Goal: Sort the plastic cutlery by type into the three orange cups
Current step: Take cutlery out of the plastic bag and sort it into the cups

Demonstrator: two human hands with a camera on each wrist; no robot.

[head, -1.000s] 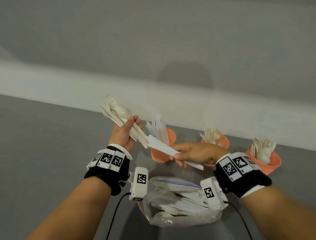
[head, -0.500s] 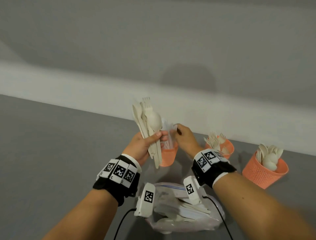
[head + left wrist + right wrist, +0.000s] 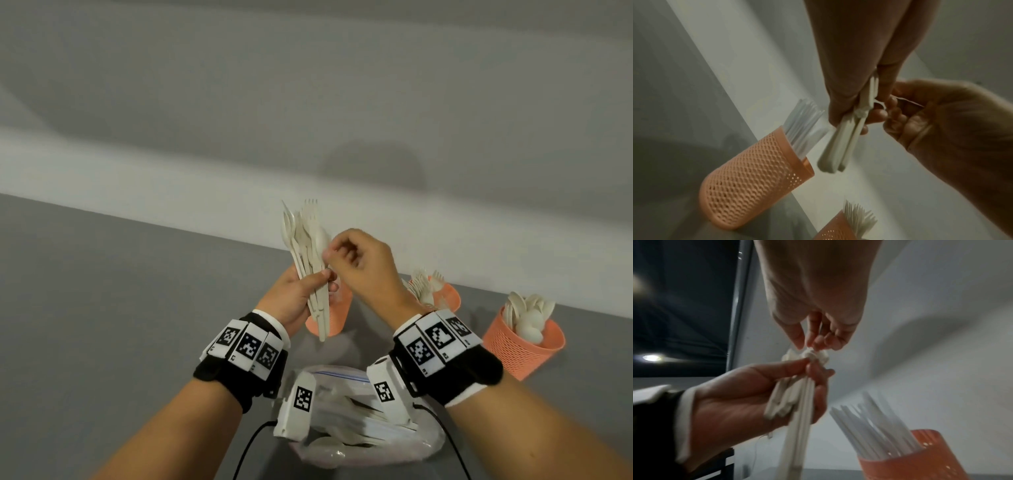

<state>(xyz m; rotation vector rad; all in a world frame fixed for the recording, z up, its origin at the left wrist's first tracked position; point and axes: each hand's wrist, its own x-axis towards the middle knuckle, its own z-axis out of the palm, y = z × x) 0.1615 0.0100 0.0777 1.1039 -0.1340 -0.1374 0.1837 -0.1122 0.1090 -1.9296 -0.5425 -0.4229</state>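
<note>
My left hand point(image 3: 323, 279) grips a bundle of white plastic cutlery point(image 3: 306, 240) upright by the handles, above the left orange cup point(image 3: 334, 320). The bundle holds forks and a spoon point(image 3: 322, 240). My right hand point(image 3: 329, 248) is at the bundle, thumb and fingertips pinching what looks like the spoon. The right wrist view shows these fingertips point(image 3: 797, 340) closing on the bundle's top point(image 3: 809, 353). The left cup point(image 3: 756, 178) holds knives, the middle cup point(image 3: 445, 298) forks, the right cup point(image 3: 524, 346) spoons.
A clear plastic zip bag point(image 3: 359, 442) with more white cutlery lies on the grey table point(image 3: 102, 308) between my forearms. A pale wall runs behind the cups. Cables trail from the wrist cameras near the bag.
My right hand carried a knife to the left cup, let it go, and came back to the bundle. My left hand turned the bundle upright and moved it right.
</note>
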